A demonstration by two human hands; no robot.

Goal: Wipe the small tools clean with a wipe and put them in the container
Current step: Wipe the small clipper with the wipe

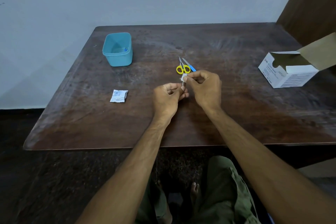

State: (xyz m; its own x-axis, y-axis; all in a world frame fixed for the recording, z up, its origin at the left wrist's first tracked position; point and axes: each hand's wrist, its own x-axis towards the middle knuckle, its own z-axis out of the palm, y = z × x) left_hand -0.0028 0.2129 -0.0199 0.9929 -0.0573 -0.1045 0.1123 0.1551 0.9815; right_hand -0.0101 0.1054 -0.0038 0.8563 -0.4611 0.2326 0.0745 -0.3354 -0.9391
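- Midway, by the look of it: at frame centre the left hand (170,94) pinches a thin metal tool (183,84) while the right hand (206,85) squeezes a white wipe (184,77) around it.
- Upper left, the teal container (117,49) already holds something small — scissors (182,67) and a blue-handled tool (190,66) wait just beyond the hands.

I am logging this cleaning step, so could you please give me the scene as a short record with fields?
left hand: shut on a thin metal tool
right hand: pinching a white wipe around the tool's upper end
waiting on table: yellow-handled scissors and a blue-handled tool, lying side by side
container: teal, open, far left; a small blue item inside, otherwise unclear
wrapper: torn sachet, left of the hands
box: white carton, flap open, right edge
surface: dark wooden table
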